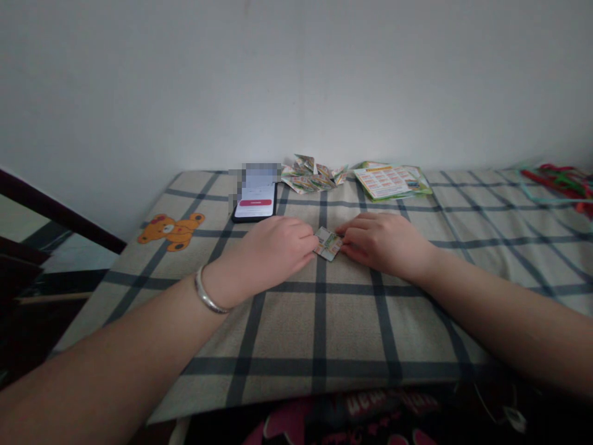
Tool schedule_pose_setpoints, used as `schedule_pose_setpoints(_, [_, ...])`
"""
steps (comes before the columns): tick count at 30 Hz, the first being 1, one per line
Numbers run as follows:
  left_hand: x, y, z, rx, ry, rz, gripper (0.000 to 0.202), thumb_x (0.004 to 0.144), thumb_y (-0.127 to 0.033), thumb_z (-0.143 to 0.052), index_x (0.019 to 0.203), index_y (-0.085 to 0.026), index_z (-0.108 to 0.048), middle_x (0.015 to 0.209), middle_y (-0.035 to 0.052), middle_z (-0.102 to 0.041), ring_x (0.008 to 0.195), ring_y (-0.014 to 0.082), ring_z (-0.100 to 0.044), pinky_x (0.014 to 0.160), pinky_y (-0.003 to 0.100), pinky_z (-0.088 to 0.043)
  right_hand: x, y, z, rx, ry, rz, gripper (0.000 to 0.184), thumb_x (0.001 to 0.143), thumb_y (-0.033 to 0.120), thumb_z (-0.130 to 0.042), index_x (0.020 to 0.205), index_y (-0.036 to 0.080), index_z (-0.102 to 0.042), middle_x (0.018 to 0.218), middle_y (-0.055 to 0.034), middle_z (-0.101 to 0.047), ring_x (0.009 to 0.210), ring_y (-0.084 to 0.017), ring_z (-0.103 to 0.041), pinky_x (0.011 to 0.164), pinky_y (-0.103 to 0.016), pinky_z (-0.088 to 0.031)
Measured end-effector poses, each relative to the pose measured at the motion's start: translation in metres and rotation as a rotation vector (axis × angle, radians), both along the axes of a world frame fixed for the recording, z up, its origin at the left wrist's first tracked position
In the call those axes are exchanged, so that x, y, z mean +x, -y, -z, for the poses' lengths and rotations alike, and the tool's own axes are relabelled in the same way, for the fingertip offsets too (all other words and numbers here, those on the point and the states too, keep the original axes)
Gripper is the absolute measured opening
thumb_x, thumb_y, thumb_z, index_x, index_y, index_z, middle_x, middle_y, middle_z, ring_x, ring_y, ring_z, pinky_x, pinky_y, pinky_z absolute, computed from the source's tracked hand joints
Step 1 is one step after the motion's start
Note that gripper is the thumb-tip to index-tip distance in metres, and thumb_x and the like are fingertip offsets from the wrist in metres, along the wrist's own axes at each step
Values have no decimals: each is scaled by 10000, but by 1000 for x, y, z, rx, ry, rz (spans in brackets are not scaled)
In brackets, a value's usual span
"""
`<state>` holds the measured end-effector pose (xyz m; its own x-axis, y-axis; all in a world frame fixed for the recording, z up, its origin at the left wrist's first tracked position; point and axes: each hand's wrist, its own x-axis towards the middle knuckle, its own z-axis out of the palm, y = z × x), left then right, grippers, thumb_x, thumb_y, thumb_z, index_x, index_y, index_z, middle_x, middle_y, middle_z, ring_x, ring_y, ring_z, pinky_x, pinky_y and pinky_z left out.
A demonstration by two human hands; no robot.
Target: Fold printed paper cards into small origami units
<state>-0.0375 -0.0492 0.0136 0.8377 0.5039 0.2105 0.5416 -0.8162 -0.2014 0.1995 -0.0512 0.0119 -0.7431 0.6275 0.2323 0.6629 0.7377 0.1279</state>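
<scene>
A small folded piece of printed paper (328, 243) lies on the checked cloth (319, 309) in the middle of the view. My left hand (273, 250), with a silver bangle at the wrist, pinches its left edge with curled fingers. My right hand (382, 242) pinches its right edge, fingers pressed together. Both hands rest on the cloth.
A phone (256, 201) with a lit screen lies behind my left hand. Several folded paper pieces (310, 176) and a stack of printed sheets (389, 181) sit near the wall. Red and green strips (563, 180) lie far right. A bear print (172, 230) marks the cloth's left side.
</scene>
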Motion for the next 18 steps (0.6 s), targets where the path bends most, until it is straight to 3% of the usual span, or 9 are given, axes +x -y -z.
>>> schedule_pose_setpoints(11, [2, 1, 7, 73, -25, 18, 55, 897, -188, -554, 872, -188, -602, 837, 24, -621, 809, 210, -594, 719, 345, -478, 3, -7, 7, 23, -64, -171, 311, 977, 340, -445, 1030, 182, -709, 1088, -56, -709, 974, -200, -626, 794, -316, -474])
schedule_pose_setpoints(18, [5, 8, 5, 64, -52, -18, 67, 879, -145, -563, 916, -174, -610, 868, 40, -635, 834, 216, -603, 729, 353, -482, 0, -6, 7, 20, -54, -208, 294, 979, 298, -441, 1004, 184, -711, 966, -59, -722, 891, -180, -628, 732, -298, -456])
